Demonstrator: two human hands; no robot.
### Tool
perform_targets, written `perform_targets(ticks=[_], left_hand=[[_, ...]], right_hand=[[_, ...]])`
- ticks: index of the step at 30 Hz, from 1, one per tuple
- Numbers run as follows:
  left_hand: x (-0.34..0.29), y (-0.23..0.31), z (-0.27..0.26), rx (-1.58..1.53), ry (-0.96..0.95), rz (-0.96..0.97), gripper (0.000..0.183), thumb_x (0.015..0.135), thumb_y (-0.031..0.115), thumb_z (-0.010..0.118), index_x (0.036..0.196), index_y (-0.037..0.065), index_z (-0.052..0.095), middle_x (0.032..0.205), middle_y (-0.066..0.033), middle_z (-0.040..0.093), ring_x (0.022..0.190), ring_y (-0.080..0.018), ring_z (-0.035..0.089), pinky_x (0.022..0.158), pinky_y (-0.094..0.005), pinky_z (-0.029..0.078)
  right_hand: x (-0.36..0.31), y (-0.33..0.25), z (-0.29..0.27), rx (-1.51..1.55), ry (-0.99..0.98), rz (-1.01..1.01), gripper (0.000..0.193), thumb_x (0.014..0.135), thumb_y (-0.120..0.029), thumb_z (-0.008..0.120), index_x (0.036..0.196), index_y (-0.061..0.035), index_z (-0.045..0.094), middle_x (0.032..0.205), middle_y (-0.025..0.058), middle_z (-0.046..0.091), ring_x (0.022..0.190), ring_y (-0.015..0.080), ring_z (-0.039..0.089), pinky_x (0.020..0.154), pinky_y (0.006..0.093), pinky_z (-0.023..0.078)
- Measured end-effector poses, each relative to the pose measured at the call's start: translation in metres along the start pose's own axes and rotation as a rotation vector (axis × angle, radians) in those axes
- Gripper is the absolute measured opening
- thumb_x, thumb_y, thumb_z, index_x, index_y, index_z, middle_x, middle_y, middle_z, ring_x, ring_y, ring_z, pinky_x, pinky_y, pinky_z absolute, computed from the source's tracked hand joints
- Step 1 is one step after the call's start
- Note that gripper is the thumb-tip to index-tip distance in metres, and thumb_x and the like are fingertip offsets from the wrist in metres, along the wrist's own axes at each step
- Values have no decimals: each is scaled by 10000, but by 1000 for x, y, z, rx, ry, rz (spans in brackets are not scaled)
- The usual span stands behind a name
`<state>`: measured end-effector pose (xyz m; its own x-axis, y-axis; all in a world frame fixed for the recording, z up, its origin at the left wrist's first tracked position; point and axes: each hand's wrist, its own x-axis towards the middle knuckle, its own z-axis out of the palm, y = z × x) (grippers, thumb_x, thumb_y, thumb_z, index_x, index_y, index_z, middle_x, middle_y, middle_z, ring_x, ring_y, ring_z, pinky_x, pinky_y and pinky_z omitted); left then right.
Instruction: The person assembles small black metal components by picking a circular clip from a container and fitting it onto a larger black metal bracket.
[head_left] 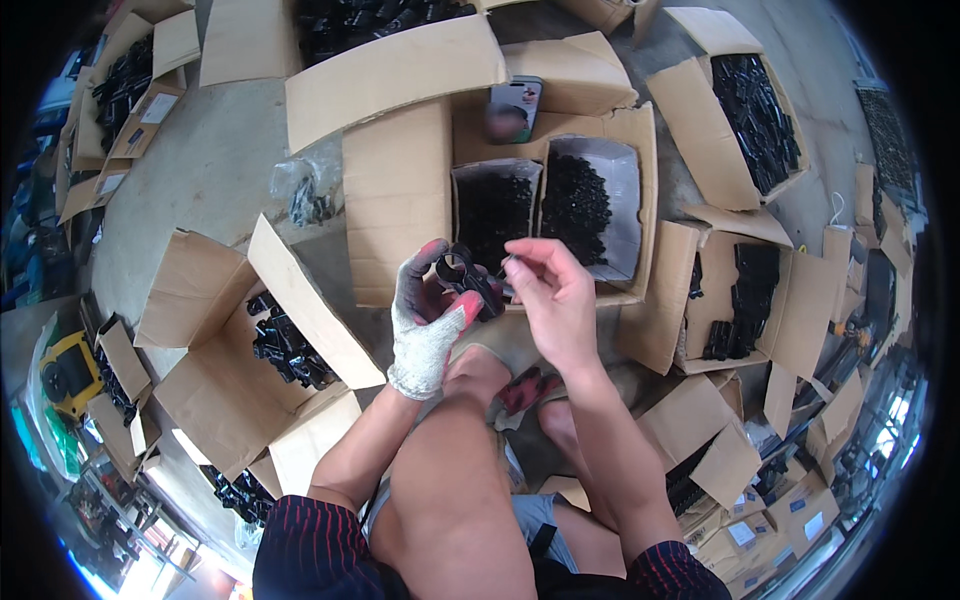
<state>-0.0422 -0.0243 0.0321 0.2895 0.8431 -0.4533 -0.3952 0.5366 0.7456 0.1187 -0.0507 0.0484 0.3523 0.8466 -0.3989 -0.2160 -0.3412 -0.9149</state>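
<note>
My left hand (420,335), in a white glove with red fingertips, is closed round a black ring-shaped clamp (482,292). The clamp has an open loop at its upper left. My bare right hand (557,305) is beside it, with thumb and forefinger pinched at the clamp's right side. Something small and dark shows at those fingertips, too small to name. Just beyond both hands stands an open cardboard box (400,205). Inside are a left tray (538,178) and a right grey tray (625,215), both holding many small black pieces.
A phone (522,98) leans at the box's far side. Open cartons of black parts surround me, including a left carton (200,400), a right carton (665,290) and a far-right carton (690,130). A clear plastic bag (308,190) lies on the floor. A red-and-grey glove (522,392) rests between my legs.
</note>
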Motion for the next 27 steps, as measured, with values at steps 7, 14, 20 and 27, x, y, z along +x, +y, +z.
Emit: perform_targets(ticks=[7, 14, 20, 27], left_hand=[[-5, -4, 9, 164, -73, 12, 794, 823, -86, 807, 1513, 68, 448, 1258, -110, 662, 949, -109, 638, 829, -270, 568], [-4, -20, 6, 212, -129, 186, 817, 794, -68, 851, 1506, 48, 469, 1314, -131, 654, 1029, -153, 667, 861, -312, 581], [-7, -17, 1, 365, -293, 325, 783, 818, -88, 818, 1491, 79, 453, 1376, -200, 622, 1268, -303, 632, 1046, -443, 545], [-10, -7, 5, 424, -401, 398, 792, 802, -82, 834, 1482, 72, 458, 1378, -212, 624, 1275, -328, 635, 1067, -463, 526]], right_hand=[[-20, 2, -6, 133, 94, -63, 176, 963, -12, 729, 1132, 1, 683, 1026, 31, 717, 882, 48, 652, 782, 205, 522], [-27, 4, -6, 64, 150, -114, 92, 909, 45, 767, 986, 2, 740, 946, 21, 717, 747, 17, 527, 690, 178, 450], [-39, 1, -7, 342, 144, -132, 110, 913, 90, 736, 1004, 31, 722, 1098, 84, 689, 867, 69, 610, 774, 220, 511], [-52, 2, -6, 462, 143, -146, 121, 926, 97, 707, 1027, 29, 706, 1132, 87, 662, 940, 99, 617, 817, 241, 507]])
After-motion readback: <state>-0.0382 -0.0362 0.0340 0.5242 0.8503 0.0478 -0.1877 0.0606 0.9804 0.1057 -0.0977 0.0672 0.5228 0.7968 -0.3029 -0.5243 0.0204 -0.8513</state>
